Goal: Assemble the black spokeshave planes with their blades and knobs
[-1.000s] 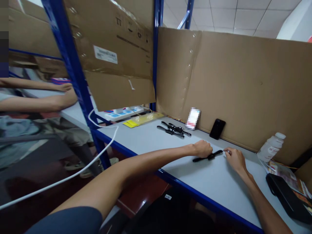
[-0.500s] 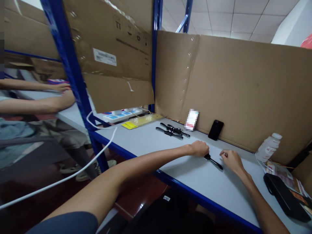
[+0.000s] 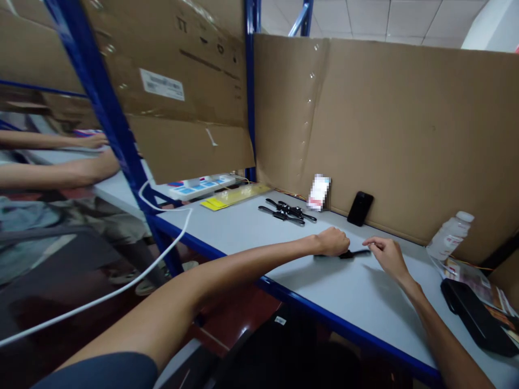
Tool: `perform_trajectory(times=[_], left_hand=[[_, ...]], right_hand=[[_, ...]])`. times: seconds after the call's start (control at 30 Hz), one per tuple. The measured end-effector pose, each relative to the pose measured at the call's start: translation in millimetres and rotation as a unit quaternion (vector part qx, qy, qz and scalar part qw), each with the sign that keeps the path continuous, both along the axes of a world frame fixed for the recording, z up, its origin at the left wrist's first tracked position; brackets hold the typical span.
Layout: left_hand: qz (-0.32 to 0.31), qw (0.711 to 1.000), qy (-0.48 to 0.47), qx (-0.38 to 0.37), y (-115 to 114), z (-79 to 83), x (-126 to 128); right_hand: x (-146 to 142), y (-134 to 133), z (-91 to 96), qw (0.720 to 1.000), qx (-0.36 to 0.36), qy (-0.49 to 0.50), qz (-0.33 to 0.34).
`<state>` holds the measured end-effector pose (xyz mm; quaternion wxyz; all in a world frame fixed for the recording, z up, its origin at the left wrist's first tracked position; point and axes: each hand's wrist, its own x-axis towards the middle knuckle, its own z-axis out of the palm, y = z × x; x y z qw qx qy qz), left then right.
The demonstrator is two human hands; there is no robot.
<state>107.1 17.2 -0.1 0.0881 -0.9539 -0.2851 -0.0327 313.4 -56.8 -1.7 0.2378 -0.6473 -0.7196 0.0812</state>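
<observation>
A thin black strap-like piece (image 3: 356, 252) lies on the grey table (image 3: 251, 229) between my two hands. My left hand (image 3: 333, 241) is closed on its left end, fingers curled down onto the tabletop. My right hand (image 3: 387, 254) pinches the piece's right tip between thumb and forefinger. A small heap of similar black pieces (image 3: 288, 211) lies farther back on the table, out of reach of both hands.
A cardboard wall (image 3: 405, 129) backs the table, with a black phone (image 3: 360, 208) and a blurred card (image 3: 319, 192) leaning on it. A white bottle (image 3: 449, 236), a black case (image 3: 474, 316), a power strip (image 3: 203, 187), a white cable (image 3: 121, 283). Another person's arms (image 3: 60, 167) rest at the left.
The black piece swung from pointing down-right back to lying level between my hands. My right hand took its right tip again. The camera shifted slightly.
</observation>
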Motion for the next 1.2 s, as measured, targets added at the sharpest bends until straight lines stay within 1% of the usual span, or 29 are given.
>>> perform_trajectory(times=[0.1, 0.2, 0.3, 0.43, 0.53, 0.67, 0.73, 0.8, 0.9, 1.0, 1.1, 1.2], left_hand=[[0.01, 0.999, 0.032, -0.014, -10, 4.1, 4], [0.019, 0.998, 0.047, -0.025, -18, 7.4, 6], [0.026, 0.997, 0.06, -0.031, -19, 8.1, 5], [0.039, 0.997, 0.064, -0.035, -15, 7.4, -1], [0.055, 0.996, 0.051, -0.041, -12, 9.9, -4], [0.09, 0.995, 0.014, -0.051, -4, 22.5, -11], [0.104, 0.993, -0.005, -0.056, 4, 29.7, -18], [0.114, 0.991, -0.016, -0.066, 15, 33.3, -27], [0.124, 0.988, -0.022, -0.089, 27, 28.7, -42], [0.127, 0.986, -0.035, -0.106, 32, 16.4, -49], [0.122, 0.985, -0.064, -0.106, 31, 4.2, -46], [0.108, 0.984, -0.103, -0.093, 27, -6.3, -34]], right_hand=[[4, 2, -1.8, 0.998, 0.027, -0.027, -0.049], [4, 1, -2.4, 0.995, 0.03, -0.054, -0.08], [4, 1, -2.4, 0.992, 0.025, -0.07, -0.098], [5, 1, -2.5, 0.991, 0.022, -0.08, -0.109], [8, 1, -2.7, 0.99, 0.023, -0.089, -0.109], [12, 2, -2.8, 0.989, 0.02, -0.102, -0.104], [12, 3, -2.9, 0.989, 0.018, -0.105, -0.098], [9, 2, -3.1, 0.991, 0.019, -0.104, -0.084], [-1, -1, -2.8, 0.994, 0.022, -0.097, -0.037], [-17, -7, -2.7, 0.996, 0.026, -0.085, 0.013], [-33, -9, -6.2, 0.997, 0.022, -0.071, 0.035], [-43, -3, -15.0, 0.998, -0.008, -0.05, 0.027]])
